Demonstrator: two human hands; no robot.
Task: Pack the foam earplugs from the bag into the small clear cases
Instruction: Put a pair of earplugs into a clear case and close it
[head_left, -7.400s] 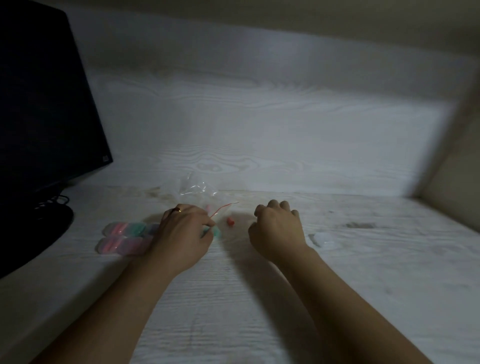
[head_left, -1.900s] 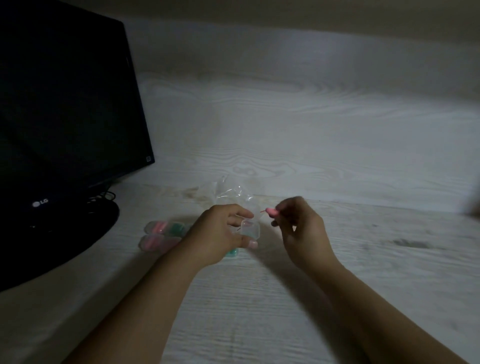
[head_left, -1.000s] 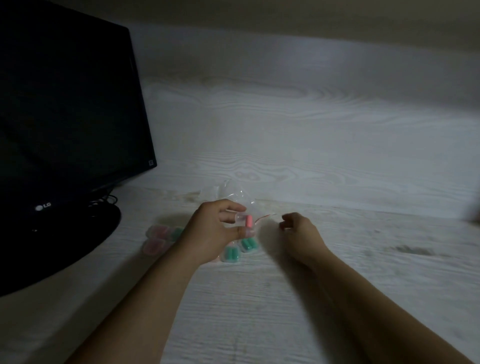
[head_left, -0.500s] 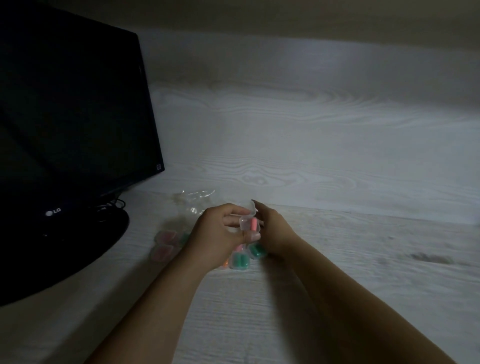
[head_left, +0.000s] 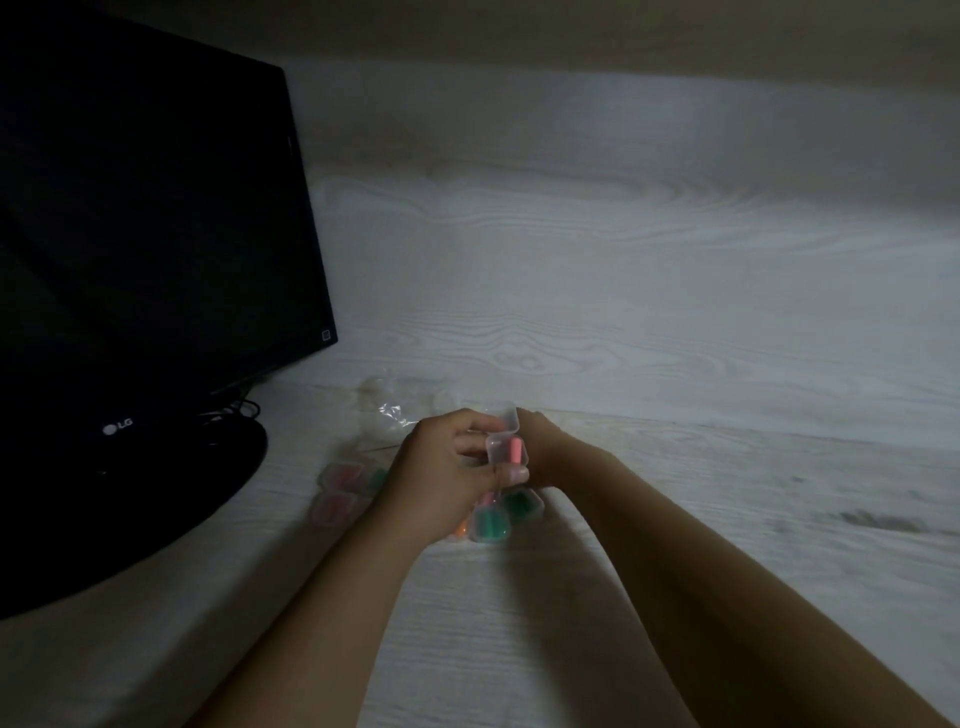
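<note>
Holding the small clear case (head_left: 506, 448) up above the surface (head_left: 675, 519), you are pinching it in your left hand (head_left: 441, 478), thumb beneath and fingers curled round its back. Its lid is standing open above it, and a pink earplug (head_left: 515, 448) is sitting upright inside. Your right hand (head_left: 540, 452) is pressing in just beside the case; whether it is gripping anything, I cannot tell, since its fingers are turned away behind the case.

To finish this step well, you should be keeping the case level so the plug is not tipping out, seating a second plug alongside the first if a pair belongs there, then folding the lid down and squeezing until it is catching all round.

Filled cases are lying below your hands: green ones (head_left: 498, 517) touching each other, pink ones (head_left: 337, 491) off to the left near the monitor (head_left: 145, 260) base. The bag (head_left: 395, 410) is lying crumpled behind your left hand; dim light and glare are making its contents impossible to read, so how many plugs are left is unclear.
</note>
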